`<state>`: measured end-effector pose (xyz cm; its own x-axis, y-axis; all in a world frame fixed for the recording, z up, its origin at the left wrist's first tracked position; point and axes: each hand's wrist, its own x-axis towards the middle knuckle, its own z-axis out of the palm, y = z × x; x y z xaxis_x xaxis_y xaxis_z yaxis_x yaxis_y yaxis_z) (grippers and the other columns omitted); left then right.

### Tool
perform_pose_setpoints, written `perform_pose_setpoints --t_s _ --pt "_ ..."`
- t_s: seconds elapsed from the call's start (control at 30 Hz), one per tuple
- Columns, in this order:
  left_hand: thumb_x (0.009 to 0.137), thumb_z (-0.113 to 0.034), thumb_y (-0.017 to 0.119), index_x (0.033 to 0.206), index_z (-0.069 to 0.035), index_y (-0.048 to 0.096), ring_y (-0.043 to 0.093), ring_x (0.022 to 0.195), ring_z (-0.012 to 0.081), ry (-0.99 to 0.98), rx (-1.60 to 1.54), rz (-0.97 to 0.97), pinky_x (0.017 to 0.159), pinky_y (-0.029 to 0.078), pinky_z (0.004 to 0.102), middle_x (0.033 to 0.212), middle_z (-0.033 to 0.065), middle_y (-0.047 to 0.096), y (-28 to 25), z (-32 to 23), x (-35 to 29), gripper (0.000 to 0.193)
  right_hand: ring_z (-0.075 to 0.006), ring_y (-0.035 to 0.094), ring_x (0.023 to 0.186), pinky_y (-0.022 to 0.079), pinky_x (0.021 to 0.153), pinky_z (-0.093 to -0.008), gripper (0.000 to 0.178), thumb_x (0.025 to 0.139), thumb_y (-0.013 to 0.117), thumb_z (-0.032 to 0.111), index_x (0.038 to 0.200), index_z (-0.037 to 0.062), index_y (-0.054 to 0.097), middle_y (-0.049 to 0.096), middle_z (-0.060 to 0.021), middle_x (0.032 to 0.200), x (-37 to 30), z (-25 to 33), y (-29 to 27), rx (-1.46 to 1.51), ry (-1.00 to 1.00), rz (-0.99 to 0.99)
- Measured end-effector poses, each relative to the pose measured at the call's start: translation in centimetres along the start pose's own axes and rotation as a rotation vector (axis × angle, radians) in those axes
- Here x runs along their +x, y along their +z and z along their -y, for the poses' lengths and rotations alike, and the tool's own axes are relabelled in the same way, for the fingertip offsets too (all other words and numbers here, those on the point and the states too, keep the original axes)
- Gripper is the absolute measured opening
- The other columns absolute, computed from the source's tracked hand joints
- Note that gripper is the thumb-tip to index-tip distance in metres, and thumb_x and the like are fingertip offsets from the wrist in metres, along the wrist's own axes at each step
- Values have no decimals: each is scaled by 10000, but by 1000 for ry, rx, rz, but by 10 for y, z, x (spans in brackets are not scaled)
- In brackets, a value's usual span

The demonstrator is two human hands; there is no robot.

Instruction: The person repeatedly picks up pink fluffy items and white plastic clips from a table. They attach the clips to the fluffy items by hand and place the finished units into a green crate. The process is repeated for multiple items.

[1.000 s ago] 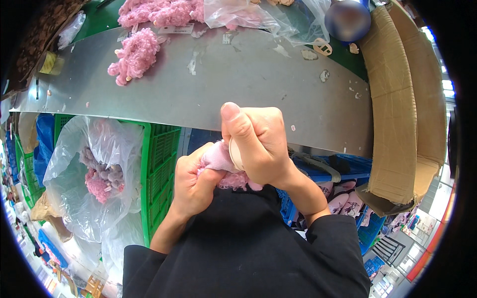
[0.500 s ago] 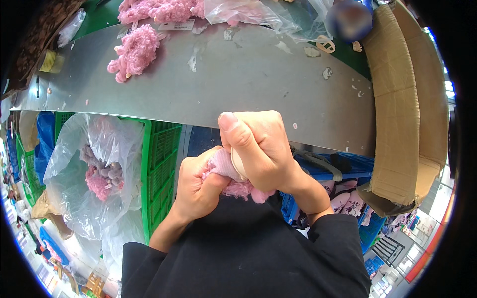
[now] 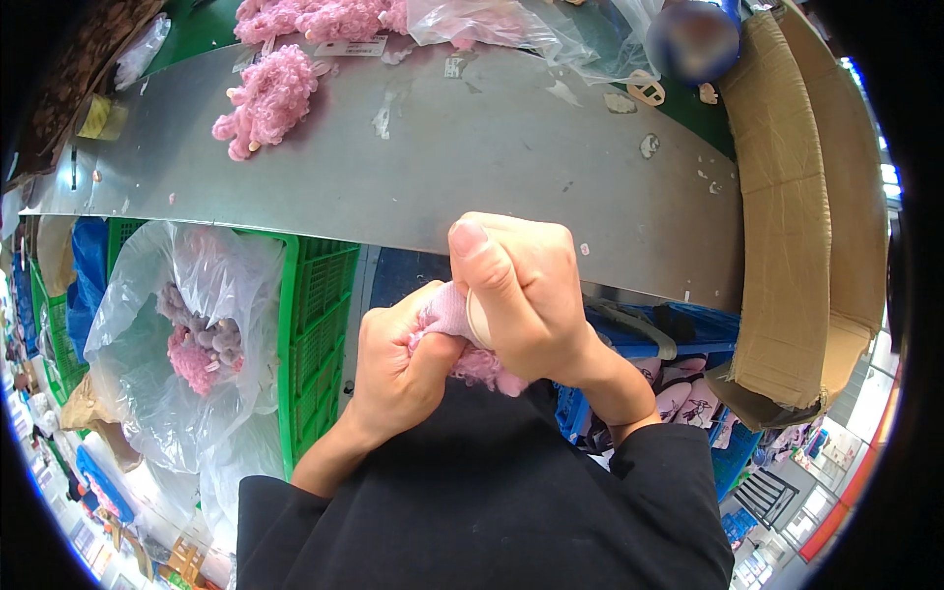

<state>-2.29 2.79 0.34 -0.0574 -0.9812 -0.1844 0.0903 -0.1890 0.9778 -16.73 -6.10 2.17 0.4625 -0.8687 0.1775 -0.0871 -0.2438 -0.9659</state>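
Note:
Both my hands grip one pink curly plush piece (image 3: 479, 368) close to my body, just in front of the table's near edge. My left hand (image 3: 401, 364) is closed round its left side, where smooth pink backing fabric shows between the fists. My right hand (image 3: 526, 295) makes a fist on its right side, thumb on top. A pale beige edge shows beside the right palm; what it belongs to is mostly hidden. Farther off on the metal table lies another pink curly plush piece (image 3: 267, 101), limp, with small pale bits on it.
A grey metal table (image 3: 442, 167) spans the front. More pink plush (image 3: 339, 18) and clear plastic (image 3: 531, 34) lie at the back. At left, a green crate (image 3: 320, 334) stands beside a plastic bag (image 3: 138, 344) holding pink and grey plush. A cardboard box (image 3: 782, 216) stands at right.
My right hand has shifted slightly right and up, and the plush has moved a little with it. Both hands keep their grip.

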Motion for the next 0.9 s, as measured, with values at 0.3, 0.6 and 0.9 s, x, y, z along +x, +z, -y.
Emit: perform_pose_setpoints --t_s 0.3,0.6,0.9 --pt "883 -118 644 973 13 644 692 636 260 162 166 16 619 532 336 729 135 662 -2 7 2 159 -217 494 563 406 539 -344 321 968 459 133 714 -45 545 547 -133 714 5 -11 8 -58 -140 -89" --pt "802 -19 747 934 -6 610 598 642 88 278 232 -10 588 479 254 731 37 619 -5 -2 -35 191 -294 575 551 470 525 -381 239 949 530 136 774 -7 605 591 -148 692 -42 24 15 -8 -277 -81" --pt "784 31 701 1006 8 619 630 762 99 433 164 -58 685 512 259 846 57 663 25 -39 -70 238 -173 357 434 274 424 -334 370 968 504 141 635 7 594 398 -57 581 -68 67 6 -206 -647 -117"
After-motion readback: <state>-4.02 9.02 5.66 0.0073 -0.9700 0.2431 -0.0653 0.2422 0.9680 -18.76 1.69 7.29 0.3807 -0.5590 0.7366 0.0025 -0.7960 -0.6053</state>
